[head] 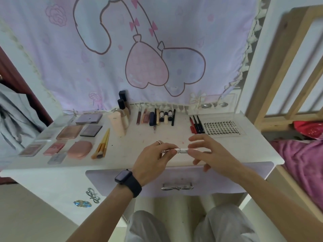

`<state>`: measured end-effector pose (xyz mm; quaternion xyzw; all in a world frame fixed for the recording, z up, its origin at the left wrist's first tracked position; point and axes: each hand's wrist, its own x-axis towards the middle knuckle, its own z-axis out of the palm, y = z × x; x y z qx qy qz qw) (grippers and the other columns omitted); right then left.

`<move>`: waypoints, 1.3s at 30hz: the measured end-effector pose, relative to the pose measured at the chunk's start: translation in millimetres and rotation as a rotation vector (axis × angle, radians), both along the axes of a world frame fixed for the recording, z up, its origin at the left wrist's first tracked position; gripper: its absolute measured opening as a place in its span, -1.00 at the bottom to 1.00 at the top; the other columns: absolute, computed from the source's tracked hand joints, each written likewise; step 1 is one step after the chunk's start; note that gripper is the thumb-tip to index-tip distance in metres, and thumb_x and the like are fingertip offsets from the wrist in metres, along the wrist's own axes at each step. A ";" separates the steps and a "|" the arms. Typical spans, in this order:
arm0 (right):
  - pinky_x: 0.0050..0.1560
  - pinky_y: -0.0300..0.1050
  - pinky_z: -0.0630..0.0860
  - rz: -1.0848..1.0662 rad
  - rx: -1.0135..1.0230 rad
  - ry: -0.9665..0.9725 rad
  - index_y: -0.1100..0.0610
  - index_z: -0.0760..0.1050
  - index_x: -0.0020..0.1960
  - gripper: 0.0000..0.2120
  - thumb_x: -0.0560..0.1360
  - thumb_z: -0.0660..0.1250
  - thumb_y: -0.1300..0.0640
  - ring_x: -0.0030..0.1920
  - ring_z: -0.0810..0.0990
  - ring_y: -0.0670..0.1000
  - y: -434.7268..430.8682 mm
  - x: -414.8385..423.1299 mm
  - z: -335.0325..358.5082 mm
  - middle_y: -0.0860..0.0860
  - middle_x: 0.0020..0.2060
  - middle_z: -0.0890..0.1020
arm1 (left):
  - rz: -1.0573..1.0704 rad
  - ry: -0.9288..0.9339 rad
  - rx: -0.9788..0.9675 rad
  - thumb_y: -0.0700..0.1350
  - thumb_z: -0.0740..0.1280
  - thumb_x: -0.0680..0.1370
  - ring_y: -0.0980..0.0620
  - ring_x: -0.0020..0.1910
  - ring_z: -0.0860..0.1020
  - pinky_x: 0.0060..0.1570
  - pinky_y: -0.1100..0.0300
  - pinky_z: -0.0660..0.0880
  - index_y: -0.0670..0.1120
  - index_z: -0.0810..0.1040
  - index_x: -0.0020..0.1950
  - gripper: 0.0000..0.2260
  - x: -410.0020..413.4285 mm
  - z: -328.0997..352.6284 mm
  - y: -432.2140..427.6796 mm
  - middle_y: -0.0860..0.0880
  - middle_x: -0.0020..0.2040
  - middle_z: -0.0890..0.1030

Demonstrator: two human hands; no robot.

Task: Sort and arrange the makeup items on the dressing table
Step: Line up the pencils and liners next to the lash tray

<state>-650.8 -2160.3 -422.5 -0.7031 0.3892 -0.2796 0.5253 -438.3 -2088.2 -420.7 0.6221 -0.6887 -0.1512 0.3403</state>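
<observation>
Soft, flat light all round: crisp in the middle, smeary at the rim.

Even, milky brightness pours over the curtain (70,67) at twelve o'clock, its pastels washed pale, no hot spots. The table (139,137) is bright too, with only faint, fuzzy shadows under the left hand (153,161) and right hand (215,152). A tiny glint sits on the silver tube (182,150) pinched between them, and both hands' fingertips look slightly soft. The lash tray (222,127) at two o'clock reads sharpest. Out at three o'clock the wooden frame (279,67) bows and streaks with wide-angle stretch. It is darker and muddier at nine o'clock. Down at six the drawer handle (177,186) is blurred, and the space beneath dims.
</observation>
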 end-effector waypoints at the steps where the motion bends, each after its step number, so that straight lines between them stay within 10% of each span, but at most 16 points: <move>1: -0.38 -0.21 0.55 0.009 0.034 0.027 -0.15 0.51 0.14 -0.70 0.49 0.40 -0.24 -0.25 0.70 -0.04 0.5 0.9 2.5 -0.22 -0.06 0.69 | 0.000 -0.005 -0.003 0.02 0.28 0.64 0.11 -0.16 0.49 -0.12 0.19 0.44 0.10 0.64 0.18 -0.81 0.0 0.0 0.5 0.08 -0.15 0.57; 4: -0.42 -0.19 0.49 0.035 0.013 0.129 0.00 0.59 0.02 -0.58 0.53 0.22 -0.33 -0.40 0.60 -0.06 1.0 2.7 3.8 -0.05 -0.24 0.72 | 0.001 -0.001 -0.014 0.02 0.29 0.63 0.10 -0.18 0.49 -0.15 0.24 0.43 0.11 0.64 0.17 -0.82 -0.1 -1.4 2.4 0.08 -0.16 0.56; 7: -0.39 -0.17 0.51 0.010 -0.053 0.048 -0.08 0.58 0.01 -0.97 0.61 0.35 0.01 -0.35 0.63 -0.03 -0.3 -2.5 -2.1 -0.13 -0.13 0.68 | 0.019 0.025 -0.022 0.02 0.30 0.63 0.10 -0.18 0.47 -0.21 0.35 0.36 0.09 0.65 0.15 -0.83 0.2 -2.2 2.8 0.12 -0.20 0.54; 9: -0.33 -0.22 0.55 0.039 -0.046 0.001 -0.20 0.54 0.09 -0.76 0.55 0.43 0.12 -0.23 0.69 -0.02 -1.6 -4.6 -1.5 -0.26 0.00 0.62 | 0.030 0.030 -0.019 0.01 0.31 0.63 0.10 -0.18 0.46 -0.21 0.38 0.34 0.08 0.65 0.15 -0.83 0.5 -2.9 2.6 0.12 -0.21 0.53; 13: -0.39 -0.20 0.53 0.054 -0.001 0.083 -0.11 0.53 0.12 -0.81 0.59 0.30 -0.18 -0.36 0.63 -0.05 -0.4 -0.3 0.5 -0.11 -0.14 0.72 | 0.018 0.019 -0.002 -0.01 0.30 0.63 0.12 -0.17 0.46 -0.21 0.42 0.33 0.10 0.65 0.15 -0.84 -1.2 -4.3 3.2 0.13 -0.19 0.52; 31: -0.26 -0.36 0.48 -0.085 -0.311 0.004 -0.20 0.64 0.03 -0.84 0.59 0.38 0.07 -0.35 0.59 -0.12 2.3 -7.0 -2.0 -0.25 -0.33 0.61 | 0.007 0.302 0.107 0.02 0.27 0.63 0.17 -0.11 0.55 -0.05 0.27 0.49 0.20 0.62 0.02 -0.86 10.4 -5.0 4.3 0.14 -0.13 0.63; 39: -0.20 -0.27 0.51 -0.127 -0.606 0.038 -0.13 0.61 0.07 -0.81 0.58 0.39 0.16 -0.23 0.56 -0.01 7.9 -6.7 3.1 -0.19 -0.07 0.62 | -0.002 0.284 0.109 0.00 0.25 0.65 0.29 -0.13 0.53 -0.13 0.46 0.36 0.20 0.63 -0.02 -0.82 8.1 2.0 2.4 0.30 -0.17 0.61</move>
